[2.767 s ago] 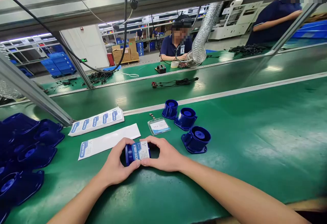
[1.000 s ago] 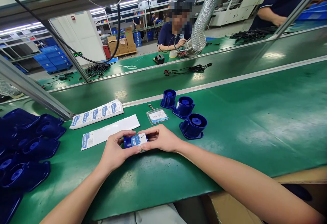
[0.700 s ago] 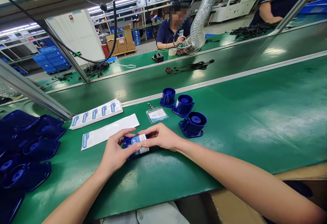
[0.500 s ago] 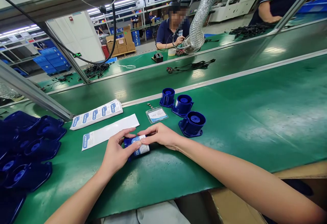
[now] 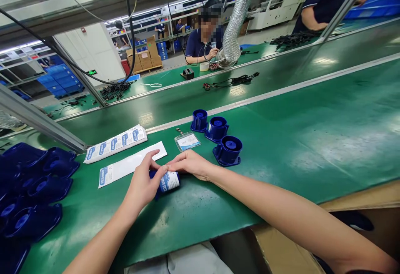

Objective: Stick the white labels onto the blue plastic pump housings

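Two bare hands meet over one labelled blue housing [image 5: 165, 187], low at the near side of the green desk [image 5: 281, 140]. From where I stand, the left hand [image 5: 144, 182] has its grip curled round the housing's left side, thumb laid across the top and forefinger reaching out over the blank part of a label sheet [image 5: 125, 169]. The right hand [image 5: 192, 164] keeps a narrow grip at the housing's upper edge, its thumb tip meeting the left thumb; its other fingertips are hidden behind. The blue-and-white label [image 5: 170, 181] wraps the housing's curved side, which is tipped over.

Beyond the hands lies a clear-sleeved badge [image 5: 188, 141] with its clip pointing away. Just to its right, three more blue housings stand in a slanting row: the far one [image 5: 199, 120], the middle one [image 5: 216, 129] and the near one [image 5: 228, 151]. Over on the left, a stack of printed labels [image 5: 115, 144] sits behind the sheet, and a crowded pile of blue housings [image 5: 34, 182] fills the desk's left end. Across the way, a person in navy [image 5: 203, 42] bends beside a silvery duct [image 5: 233, 36].
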{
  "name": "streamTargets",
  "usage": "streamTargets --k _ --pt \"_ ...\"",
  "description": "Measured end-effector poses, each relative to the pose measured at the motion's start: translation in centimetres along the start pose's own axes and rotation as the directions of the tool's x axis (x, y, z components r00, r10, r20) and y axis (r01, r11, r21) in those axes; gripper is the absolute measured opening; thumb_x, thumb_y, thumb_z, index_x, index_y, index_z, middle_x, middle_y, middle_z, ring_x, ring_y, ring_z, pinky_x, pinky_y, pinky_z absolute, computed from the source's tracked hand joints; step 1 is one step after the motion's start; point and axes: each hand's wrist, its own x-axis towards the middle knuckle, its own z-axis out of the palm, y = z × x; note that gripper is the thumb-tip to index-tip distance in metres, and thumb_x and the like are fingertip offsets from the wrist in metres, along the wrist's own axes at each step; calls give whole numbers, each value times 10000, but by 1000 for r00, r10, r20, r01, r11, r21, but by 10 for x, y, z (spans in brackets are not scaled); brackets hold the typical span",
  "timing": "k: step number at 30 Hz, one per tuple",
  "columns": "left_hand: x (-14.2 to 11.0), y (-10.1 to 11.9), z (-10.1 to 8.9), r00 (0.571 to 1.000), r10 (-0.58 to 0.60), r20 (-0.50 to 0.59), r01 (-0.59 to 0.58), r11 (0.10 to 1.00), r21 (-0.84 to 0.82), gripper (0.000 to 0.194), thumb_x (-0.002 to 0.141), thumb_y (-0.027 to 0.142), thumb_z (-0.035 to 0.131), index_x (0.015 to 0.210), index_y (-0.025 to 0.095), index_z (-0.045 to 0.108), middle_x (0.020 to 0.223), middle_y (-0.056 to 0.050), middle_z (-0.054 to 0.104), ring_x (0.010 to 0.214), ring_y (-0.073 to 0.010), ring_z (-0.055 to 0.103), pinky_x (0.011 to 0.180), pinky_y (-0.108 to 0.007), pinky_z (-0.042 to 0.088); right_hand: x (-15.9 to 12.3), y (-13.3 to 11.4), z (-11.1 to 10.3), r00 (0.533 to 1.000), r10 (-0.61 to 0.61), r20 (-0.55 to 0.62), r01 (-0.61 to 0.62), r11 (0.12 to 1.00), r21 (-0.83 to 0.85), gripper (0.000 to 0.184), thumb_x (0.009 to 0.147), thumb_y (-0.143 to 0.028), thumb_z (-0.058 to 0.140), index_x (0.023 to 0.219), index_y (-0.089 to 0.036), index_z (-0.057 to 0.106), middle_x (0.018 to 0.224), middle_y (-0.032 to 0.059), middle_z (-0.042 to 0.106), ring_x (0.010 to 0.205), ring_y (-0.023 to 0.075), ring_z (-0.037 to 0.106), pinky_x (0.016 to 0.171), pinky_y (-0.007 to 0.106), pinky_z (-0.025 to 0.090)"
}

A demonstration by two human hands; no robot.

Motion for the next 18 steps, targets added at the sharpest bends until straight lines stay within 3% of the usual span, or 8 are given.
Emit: streamTargets --k 4,7,10,12,14,18 --pt "2 -9 6 997 4 -73 -9 998 -62 498 986 509 589 1401 233 568 841 2 649 862 -194 621 890 -336 454 8 1 -2 992 -115 -46 106 982 -155 431 619 -505 941 824 -139 845 794 66 781 761 192 686 746 308 544" --pt "5 -27 10 988 -11 -153 -16 985 -174 514 1048 594 410 1306 187 588 945 -51 696 956 -205 664 907 -335 489 -2 -1 0 974 -224 -13 208 925 -318 431 698 -563 904 744 -147 801 676 30 716 678 178 632 674 294 494" --pt "8 -43 15 993 5 -116 -32 971 -237 566 976 672 534 1208 166 642 943 -62 713 860 -197 665 808 -313 507 -23 -1 9 942 -282 182 336 813 -475 488 625 -523 969 950 -190 823 895 38 784 847 233 708 800 315 540" --pt "9 -47 18 997 33 -68 -50 962 -268 560 949 679 591 1163 169 679 880 -46 705 800 -183 649 770 -299 498 -33 0 15 904 -329 275 428 699 -572 596 676 -523 950 1167 -227 786 1069 49 795 981 263 739 898 332 549" --pt "9 -48 21 997 41 -58 -58 948 -314 556 996 675 511 1149 171 691 886 -50 705 823 -177 646 799 -298 501 -34 2 19 892 -362 272 448 619 -645 577 767 -493 898 1260 -237 743 1077 53 797 994 270 750 910 346 550" --pt "13 -50 19 998 -14 -65 -16 899 -437 663 1004 729 410 1148 134 664 902 -80 707 795 -173 642 778 -305 518 -24 2 15 918 -352 182 377 636 -673 458 909 -449 762 1297 -212 707 962 48 793 899 243 742 844 352 559"
